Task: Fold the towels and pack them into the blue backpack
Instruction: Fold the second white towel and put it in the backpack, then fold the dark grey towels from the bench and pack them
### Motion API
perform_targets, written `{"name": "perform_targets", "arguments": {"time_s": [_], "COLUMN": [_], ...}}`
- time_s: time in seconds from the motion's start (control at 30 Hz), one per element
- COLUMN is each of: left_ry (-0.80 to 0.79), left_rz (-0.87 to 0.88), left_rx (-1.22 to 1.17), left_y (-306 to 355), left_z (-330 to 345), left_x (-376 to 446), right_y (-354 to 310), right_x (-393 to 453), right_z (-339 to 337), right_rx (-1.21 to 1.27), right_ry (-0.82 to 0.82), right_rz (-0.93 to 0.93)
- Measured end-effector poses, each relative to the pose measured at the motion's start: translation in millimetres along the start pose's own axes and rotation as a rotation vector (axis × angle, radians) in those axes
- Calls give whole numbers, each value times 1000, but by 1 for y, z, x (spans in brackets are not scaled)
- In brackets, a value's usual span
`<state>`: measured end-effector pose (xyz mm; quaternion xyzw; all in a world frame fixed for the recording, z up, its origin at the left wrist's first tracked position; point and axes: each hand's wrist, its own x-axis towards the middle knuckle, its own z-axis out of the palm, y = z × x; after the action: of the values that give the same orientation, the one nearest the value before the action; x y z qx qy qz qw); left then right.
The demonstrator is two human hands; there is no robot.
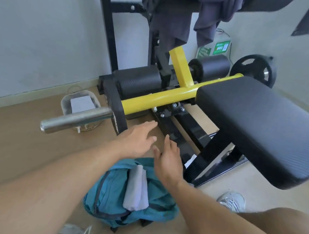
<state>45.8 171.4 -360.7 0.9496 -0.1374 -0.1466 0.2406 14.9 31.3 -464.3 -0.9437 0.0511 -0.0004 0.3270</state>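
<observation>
Both my left hand (pixel 139 140) and right hand (pixel 167 162) are open, holding nothing. The grey towel (pixel 136 189) could slip out of the blue backpack (pixel 110 194).

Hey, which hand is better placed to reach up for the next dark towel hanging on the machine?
Probably the left hand: it's open, extended further forward, roughly below the dark towels. The right hand, also open, hovers nearer the blue backpack.
</observation>
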Motion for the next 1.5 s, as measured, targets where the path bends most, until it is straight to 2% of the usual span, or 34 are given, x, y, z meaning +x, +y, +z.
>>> {"name": "perform_targets", "arguments": {"time_s": [0.1,0.2,0.43,0.53,0.67,0.73,0.9,0.97,1.1,1.17,1.23,1.33,1.4,1.5], "left_ry": [271,417,583,608,597,603,578,525,473,481,483,486,471,366], "left_rz": [39,82,130,146,258,317,330,324,302,297,282,296,351,438], "left_rx": [-205,-341,-726,-837,-905,-914,-1042,-1079,-1097,-1097,-1136,-1290,-1442,-1677], "left_y": [23,51,98,117,141,150,159,161,161,160,161,166,166,164], "left_z": [-23,-49,-94,-108,-129,-137,-141,-136,-133,-136,-140,-148,-155,-168], "left_x": [-1,2,5,7,9,9,16,17,19,21,23,25,27,25], "right_y": [-27,-58,-120,-147,-184,-196,-210,-207,-203,-209,-217,-218,-213,-203], "right_x": [23,44,73,86,106,116,140,147,147,137,118,96,88,88], "right_z": [-48,-99,-196,-235,-291,-314,-337,-342,-351,-351,-347,-335,-323,-312], "right_rx": [40,91,160,221,111,68,86,136,244,283,356,495,454,360], "right_ry": [111,217,470,637,782,763,519,504,630,778,835,696,599,437], "right_rz": [-111,-208,-410,-459,-513,-436,-55,-19,-142,-309,-471,-584,-624,-647]}}
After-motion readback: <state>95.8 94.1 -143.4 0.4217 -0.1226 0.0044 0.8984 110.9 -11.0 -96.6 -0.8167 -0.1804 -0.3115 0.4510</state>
